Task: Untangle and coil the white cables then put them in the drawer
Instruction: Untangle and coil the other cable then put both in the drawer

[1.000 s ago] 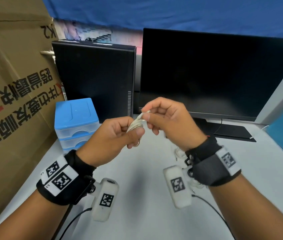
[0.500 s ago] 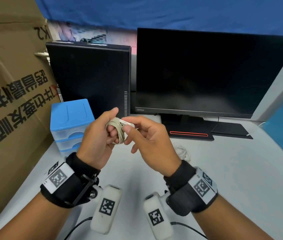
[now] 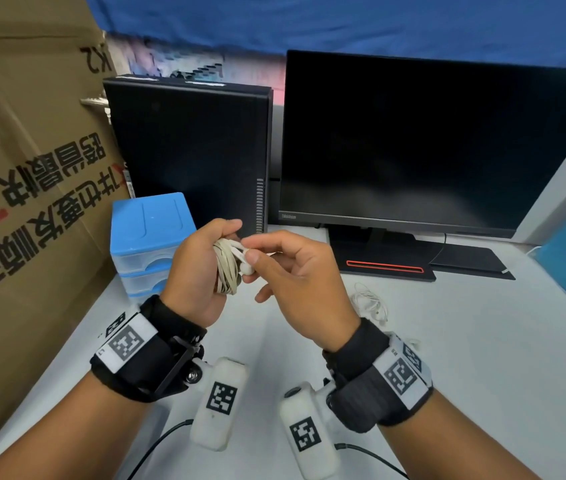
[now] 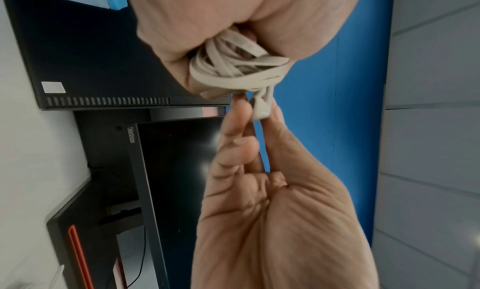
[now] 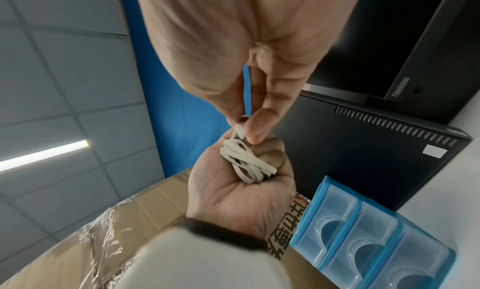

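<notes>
Left hand [image 3: 195,271] grips coiled cable [image 3: 226,269]; right hand [image 3: 300,282] pinches its end.

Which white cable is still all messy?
The thin cable loose on the table. The flat cable is coiled in the left hand.

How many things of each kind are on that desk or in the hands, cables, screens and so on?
White cables: 2, a coil held by the left hand and right hand, a tangle on the desk
Drawer units: 1
Monitors: 1
Computer cases: 1
Cardboard boxes: 1
Total: 6
</notes>
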`<state>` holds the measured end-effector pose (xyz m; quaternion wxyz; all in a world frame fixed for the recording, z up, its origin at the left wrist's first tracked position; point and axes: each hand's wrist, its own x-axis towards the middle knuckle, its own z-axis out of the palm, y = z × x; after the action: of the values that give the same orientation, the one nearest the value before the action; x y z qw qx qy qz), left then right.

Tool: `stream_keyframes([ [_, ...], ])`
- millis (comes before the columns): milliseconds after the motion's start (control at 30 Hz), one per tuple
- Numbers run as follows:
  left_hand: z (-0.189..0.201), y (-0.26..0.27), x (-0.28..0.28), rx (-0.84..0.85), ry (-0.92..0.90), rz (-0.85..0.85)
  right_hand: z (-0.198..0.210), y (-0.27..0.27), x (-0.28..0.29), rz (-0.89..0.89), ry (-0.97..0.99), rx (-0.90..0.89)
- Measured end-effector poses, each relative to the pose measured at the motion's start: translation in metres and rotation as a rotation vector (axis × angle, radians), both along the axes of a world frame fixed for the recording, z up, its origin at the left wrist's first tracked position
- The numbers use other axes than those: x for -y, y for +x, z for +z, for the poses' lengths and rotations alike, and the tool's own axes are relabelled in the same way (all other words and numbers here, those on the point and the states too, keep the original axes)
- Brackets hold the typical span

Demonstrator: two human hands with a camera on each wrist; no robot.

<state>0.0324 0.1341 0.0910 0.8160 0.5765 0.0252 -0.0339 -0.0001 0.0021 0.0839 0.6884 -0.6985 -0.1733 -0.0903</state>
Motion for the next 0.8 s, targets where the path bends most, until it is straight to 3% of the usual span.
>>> stream_keyframes([
  [267,0.002,0.001,-0.005,-0.094,-0.154,-0.131,-0.002,0.004,-0.016,-0.292,-0.172,0.317],
  [500,0.002,0.001,-0.003,-0.126,-0.248,-0.123,-0.013,0.000,-0.032,-0.302,-0.087,0.146],
  [800,0.002,0.001,-0.003,-0.118,-0.253,-0.091,-0.020,-0.004,-0.022,-0.243,-0.338,0.189],
])
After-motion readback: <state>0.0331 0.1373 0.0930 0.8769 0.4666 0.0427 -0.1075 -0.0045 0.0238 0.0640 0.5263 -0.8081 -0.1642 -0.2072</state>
